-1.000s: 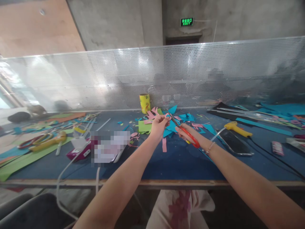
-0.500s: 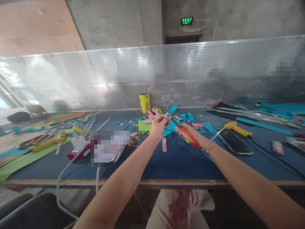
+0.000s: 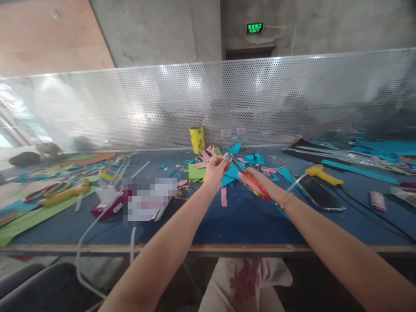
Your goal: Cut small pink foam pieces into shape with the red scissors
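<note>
Head view: far to the left, a long green paper strip [image 3: 30,220] lies on the blue table [image 3: 243,223]. A yellow glue gun [image 3: 66,192] lies just behind it. A white cable [image 3: 85,234] hangs over the table's front edge. Further back, a yellow roll [image 3: 197,139] stands upright by the metal wall with little holes [image 3: 130,108].

Near the middle, the left hand [image 3: 214,170] is held up over the table. Its fingers are pinched together on a small pink paper piece [image 3: 226,156]. Right beside it, the right hand [image 3: 251,180] is closed around the red handles of the scissors [image 3: 257,185]. The blades point up and to the left and touch the pink paper piece. I cannot tell if the blades are apart or together.

Blue paper scraps [image 3: 234,172] lie under both hands, with a pink strip [image 3: 224,197] close by. To the right, a phone [image 3: 320,193] lies flat, and a second yellow glue gun [image 3: 323,174] lies just behind it.
</note>
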The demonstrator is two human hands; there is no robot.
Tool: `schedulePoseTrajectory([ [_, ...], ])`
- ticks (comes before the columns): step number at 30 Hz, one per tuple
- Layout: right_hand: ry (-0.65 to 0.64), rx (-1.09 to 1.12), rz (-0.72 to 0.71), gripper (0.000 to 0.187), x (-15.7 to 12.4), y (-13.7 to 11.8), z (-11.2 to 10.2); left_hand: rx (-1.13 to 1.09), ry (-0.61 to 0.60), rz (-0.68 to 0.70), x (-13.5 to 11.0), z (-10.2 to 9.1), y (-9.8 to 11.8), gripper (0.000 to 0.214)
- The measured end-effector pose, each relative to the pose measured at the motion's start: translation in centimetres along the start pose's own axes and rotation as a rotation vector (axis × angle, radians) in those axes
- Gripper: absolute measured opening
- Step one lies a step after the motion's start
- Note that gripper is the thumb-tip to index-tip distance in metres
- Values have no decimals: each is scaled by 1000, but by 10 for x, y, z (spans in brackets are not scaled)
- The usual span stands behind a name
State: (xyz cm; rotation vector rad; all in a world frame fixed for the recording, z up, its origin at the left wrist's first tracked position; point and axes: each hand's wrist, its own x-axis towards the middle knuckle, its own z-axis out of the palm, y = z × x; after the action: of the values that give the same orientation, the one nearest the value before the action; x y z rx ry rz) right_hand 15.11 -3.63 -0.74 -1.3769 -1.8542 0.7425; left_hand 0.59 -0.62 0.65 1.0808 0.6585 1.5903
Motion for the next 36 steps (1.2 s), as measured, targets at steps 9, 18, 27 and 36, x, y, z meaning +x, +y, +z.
schedulePoseTrajectory([
  [9, -85, 33, -42, 50, -8, -11, -6, 15, 46, 12, -2, 0, 6, 16],
  [18, -67, 26, -46, 48, -8, -11, -7, 76, 22, 42, -3, 0, 7, 16],
  [27, -76, 76, -35, 46, -6, -9, -5, 207, -15, 192, -4, -2, 6, 22],
  [36, -86, 83, -28, 45, -7, -10, -6, 287, -14, 231, -1, -5, 5, 16],
])
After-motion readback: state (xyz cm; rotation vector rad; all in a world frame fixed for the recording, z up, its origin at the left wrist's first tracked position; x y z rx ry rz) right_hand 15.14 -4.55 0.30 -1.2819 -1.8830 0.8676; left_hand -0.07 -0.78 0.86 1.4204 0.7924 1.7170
